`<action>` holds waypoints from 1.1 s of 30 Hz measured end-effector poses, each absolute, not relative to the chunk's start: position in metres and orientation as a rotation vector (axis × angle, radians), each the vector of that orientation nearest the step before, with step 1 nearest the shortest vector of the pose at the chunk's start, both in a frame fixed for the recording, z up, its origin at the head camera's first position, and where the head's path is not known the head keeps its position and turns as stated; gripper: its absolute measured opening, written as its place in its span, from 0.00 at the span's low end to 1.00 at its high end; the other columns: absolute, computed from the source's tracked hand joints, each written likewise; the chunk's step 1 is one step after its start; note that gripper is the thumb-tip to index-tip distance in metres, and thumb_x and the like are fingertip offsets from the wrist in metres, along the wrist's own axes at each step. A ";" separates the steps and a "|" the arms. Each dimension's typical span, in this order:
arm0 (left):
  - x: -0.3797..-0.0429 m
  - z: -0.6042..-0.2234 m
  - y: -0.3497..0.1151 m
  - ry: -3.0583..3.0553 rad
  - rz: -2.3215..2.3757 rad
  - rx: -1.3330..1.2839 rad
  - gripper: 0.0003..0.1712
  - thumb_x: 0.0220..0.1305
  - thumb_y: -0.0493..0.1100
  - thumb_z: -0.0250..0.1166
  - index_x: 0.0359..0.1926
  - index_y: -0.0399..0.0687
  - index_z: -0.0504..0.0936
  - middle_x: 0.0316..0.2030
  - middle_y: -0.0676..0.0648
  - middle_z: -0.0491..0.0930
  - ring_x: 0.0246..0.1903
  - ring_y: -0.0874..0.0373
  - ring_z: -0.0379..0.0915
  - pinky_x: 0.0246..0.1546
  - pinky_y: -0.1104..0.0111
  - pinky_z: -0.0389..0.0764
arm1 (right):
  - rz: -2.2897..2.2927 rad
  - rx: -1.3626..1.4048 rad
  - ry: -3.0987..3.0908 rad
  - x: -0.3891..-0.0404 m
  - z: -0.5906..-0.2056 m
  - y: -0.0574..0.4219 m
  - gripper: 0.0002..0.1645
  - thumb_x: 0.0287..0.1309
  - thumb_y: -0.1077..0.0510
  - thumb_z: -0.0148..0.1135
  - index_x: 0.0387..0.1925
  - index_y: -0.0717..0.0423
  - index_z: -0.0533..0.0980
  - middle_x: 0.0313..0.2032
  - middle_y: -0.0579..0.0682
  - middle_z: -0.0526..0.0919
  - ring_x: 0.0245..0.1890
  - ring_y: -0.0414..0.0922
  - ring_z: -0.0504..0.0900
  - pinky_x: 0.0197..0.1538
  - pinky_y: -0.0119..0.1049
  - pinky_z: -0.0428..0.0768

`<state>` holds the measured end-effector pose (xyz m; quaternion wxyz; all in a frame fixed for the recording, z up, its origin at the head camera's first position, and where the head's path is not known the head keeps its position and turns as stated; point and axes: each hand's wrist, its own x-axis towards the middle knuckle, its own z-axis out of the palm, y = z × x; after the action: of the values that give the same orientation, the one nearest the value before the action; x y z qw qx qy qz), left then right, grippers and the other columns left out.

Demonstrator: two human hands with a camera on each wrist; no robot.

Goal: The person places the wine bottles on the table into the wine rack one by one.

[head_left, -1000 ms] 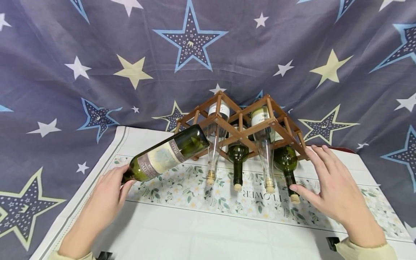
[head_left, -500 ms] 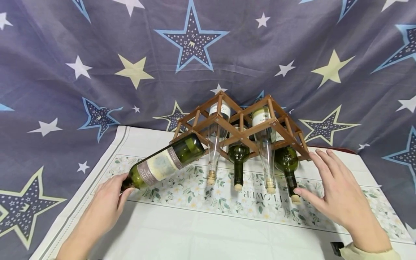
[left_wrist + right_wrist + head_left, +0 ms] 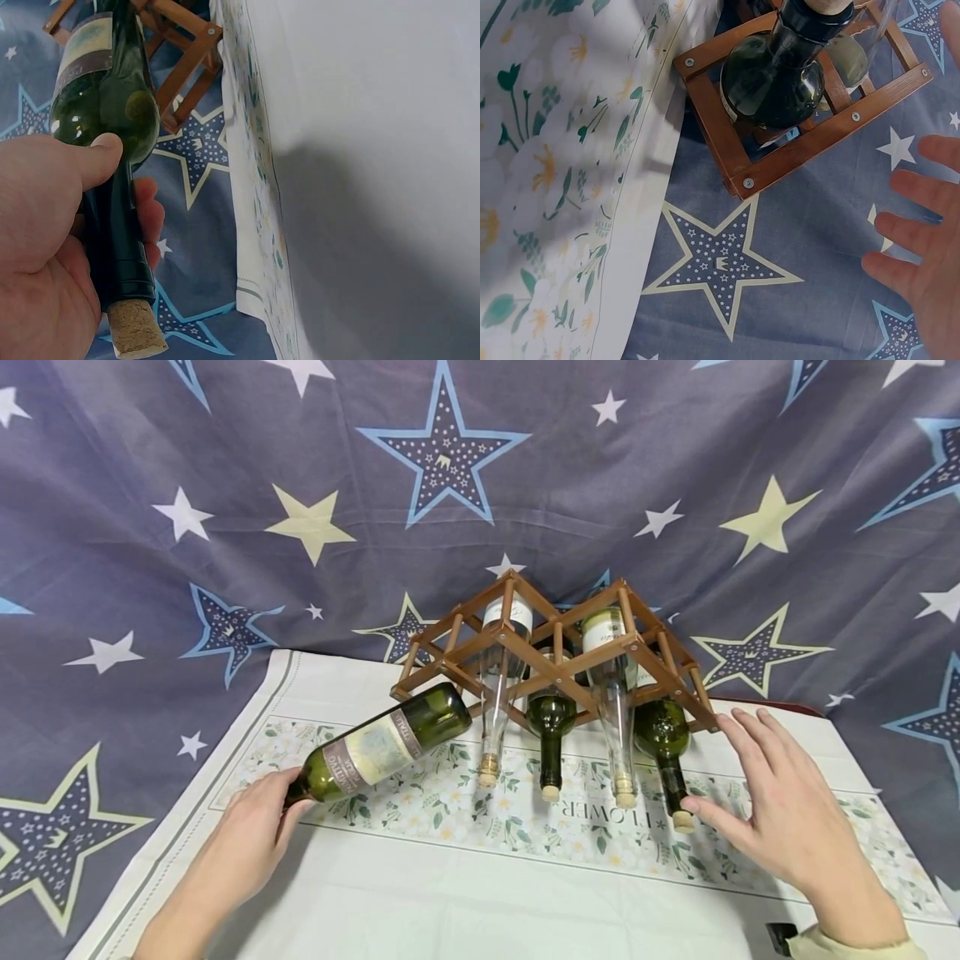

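My left hand grips a green wine bottle by its neck, with the cork sticking out below the fist in the left wrist view. The bottle slants, its base up and to the right, overlapping the left end of the wooden wine rack. My right hand is spread beside the rack's right end, fingers extended, its thumb by the corked neck of the rightmost green bottle. That hand holds nothing. In the right wrist view its fingers stand apart from the rack.
Two clear bottles and another green bottle lie in the rack, necks toward me. A white tablecloth with a floral band covers the table. Behind hangs a star-patterned curtain.
The bottle in my left hand has come down, its base dropping from in front of the rack's left side toward its lower corner. My right hand has shifted slightly rightward and down.
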<state>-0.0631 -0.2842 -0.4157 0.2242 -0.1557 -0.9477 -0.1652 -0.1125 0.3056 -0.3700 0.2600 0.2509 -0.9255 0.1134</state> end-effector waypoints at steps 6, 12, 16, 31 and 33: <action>-0.066 -0.419 -0.284 -2.649 -0.460 -0.439 0.21 0.63 0.36 0.67 0.54 0.30 0.75 0.44 0.36 0.80 0.45 0.38 0.77 0.43 0.44 0.74 | 0.313 0.682 -2.497 -0.112 -0.371 0.307 0.64 0.42 0.27 0.70 0.73 0.60 0.63 0.69 0.66 0.64 0.73 0.61 0.54 0.74 0.51 0.49; -0.068 -0.424 -0.285 -2.665 -0.469 -0.442 0.21 0.63 0.36 0.66 0.54 0.28 0.74 0.44 0.35 0.80 0.44 0.37 0.78 0.45 0.45 0.75 | 0.318 0.683 -2.494 -0.112 -0.371 0.308 0.64 0.42 0.27 0.70 0.73 0.60 0.62 0.69 0.66 0.64 0.73 0.61 0.54 0.74 0.51 0.49; -0.070 -0.426 -0.284 -2.680 -0.467 -0.433 0.22 0.64 0.37 0.66 0.55 0.28 0.74 0.45 0.35 0.80 0.44 0.37 0.78 0.46 0.44 0.75 | 0.316 0.674 -2.507 -0.111 -0.372 0.308 0.64 0.42 0.29 0.71 0.73 0.59 0.62 0.69 0.66 0.64 0.73 0.61 0.53 0.74 0.50 0.49; -0.071 -0.432 -0.272 -2.736 -0.496 -0.339 0.20 0.67 0.39 0.64 0.54 0.28 0.74 0.44 0.35 0.79 0.45 0.36 0.78 0.42 0.43 0.75 | 0.308 0.683 -2.490 -0.112 -0.372 0.312 0.64 0.43 0.27 0.69 0.73 0.61 0.62 0.68 0.67 0.65 0.73 0.61 0.53 0.74 0.50 0.49; -0.071 -0.433 -0.270 -2.742 -0.502 -0.329 0.20 0.68 0.39 0.63 0.54 0.28 0.74 0.44 0.35 0.79 0.45 0.36 0.78 0.43 0.43 0.76 | 0.306 0.682 -2.490 -0.112 -0.372 0.313 0.64 0.43 0.27 0.69 0.73 0.62 0.62 0.68 0.67 0.65 0.73 0.61 0.53 0.74 0.50 0.49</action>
<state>-0.0711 -0.2703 -0.4331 0.1667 -0.1156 -0.9632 -0.1765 -0.1121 0.3127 -0.3720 0.2674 0.2529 -0.9229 0.1132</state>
